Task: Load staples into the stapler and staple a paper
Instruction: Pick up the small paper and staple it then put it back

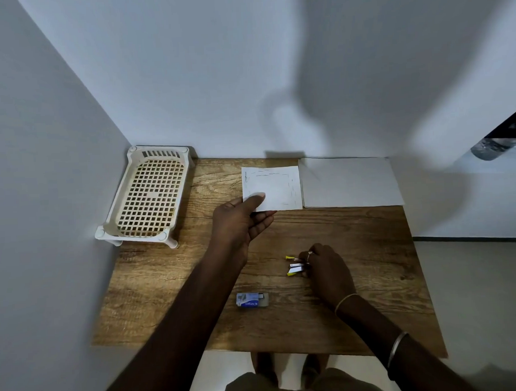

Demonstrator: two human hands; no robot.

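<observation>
The left hand point(240, 222) pinches a small stapled paper point(275, 185) beyond the staple box point(251, 299) on the counter point(356, 250); the box's tray is partly slid out. Right of the box, the right hand point(328, 269) grips a yellow stapler point(294, 269). A white lattice basket point(140, 236) stands far left of the box.

White paper point(272, 188) raised; yellow stapler point(294, 268) near staple box point(252, 299).

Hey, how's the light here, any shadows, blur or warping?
Head view: dim light; broad soft shadows fall on the back wall; wide-angle warping skews the table edges; the paper in the left hand is fairly sharp; the stapler in the right hand is small and indistinct.
</observation>
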